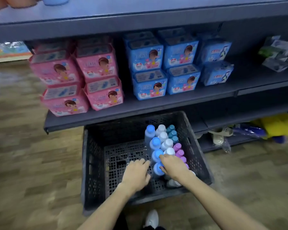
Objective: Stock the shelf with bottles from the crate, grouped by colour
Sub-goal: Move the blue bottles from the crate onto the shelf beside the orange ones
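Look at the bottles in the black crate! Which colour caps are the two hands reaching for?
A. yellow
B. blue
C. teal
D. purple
B. Both the left hand and the right hand are at the row of blue-capped bottles in the crate; the teal-capped bottles and purple-capped bottles stand farther right, untouched.
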Available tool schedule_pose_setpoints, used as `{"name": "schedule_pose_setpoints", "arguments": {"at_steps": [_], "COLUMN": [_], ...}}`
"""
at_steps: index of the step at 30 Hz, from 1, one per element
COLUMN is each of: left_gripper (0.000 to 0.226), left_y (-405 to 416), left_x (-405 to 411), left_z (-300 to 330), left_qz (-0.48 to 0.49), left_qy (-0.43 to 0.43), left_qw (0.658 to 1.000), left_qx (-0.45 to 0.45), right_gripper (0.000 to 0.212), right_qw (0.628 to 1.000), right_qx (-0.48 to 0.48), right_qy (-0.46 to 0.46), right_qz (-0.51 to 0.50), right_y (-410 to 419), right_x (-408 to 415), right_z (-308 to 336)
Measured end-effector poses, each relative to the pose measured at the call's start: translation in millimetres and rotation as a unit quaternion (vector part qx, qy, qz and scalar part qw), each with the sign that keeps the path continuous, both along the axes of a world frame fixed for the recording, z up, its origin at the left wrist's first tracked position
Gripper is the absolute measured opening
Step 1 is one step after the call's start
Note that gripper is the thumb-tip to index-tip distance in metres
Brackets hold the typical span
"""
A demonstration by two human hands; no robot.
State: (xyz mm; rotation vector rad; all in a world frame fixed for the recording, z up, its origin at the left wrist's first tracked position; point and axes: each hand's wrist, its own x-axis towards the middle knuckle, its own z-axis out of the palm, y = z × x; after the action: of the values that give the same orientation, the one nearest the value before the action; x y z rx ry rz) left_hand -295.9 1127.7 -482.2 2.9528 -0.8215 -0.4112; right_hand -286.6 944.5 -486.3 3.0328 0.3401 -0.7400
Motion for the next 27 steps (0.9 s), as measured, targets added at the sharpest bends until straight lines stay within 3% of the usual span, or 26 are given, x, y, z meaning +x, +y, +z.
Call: {"name": "schedule_pose_setpoints", "arguments": {"at_steps": [10, 18, 22, 27], "left_gripper": [0.04, 0.04, 0.045, 0.05], "left_y": [-8.2, 19.2, 34.0, 46.5], "left_x": [-15.7, -11.9, -13.4, -17.1], "left_z": [-28.2, -29.8, -32.7, -38.2], "left_qz": [0.025, 0.069, 0.083, 0.11], "left_qy": [0.044, 0.033, 0.044, 0.083], "left_qw": [0.999, 0.997, 0.995, 0.989], "left_qx": [0.018, 0.016, 0.036, 0.05], "right_gripper": [0.059, 0.056, 0.045, 0.046], "right_qw": [0.996, 0.998, 0.999, 0.998], "right_qx": [0.002, -0.017, 0.008, 0.045], "right_qy": [0.071, 0.067, 0.046, 0.037], "right_qz": [-0.045, 0.011, 0.014, 0.001], "right_y": [16.8, 39.2, 50.7, 59.0], "right_x": [-6.8, -0.1, -0.7, 10.5], "right_z": [-40.1, -54.6, -57.1, -57.2]}}
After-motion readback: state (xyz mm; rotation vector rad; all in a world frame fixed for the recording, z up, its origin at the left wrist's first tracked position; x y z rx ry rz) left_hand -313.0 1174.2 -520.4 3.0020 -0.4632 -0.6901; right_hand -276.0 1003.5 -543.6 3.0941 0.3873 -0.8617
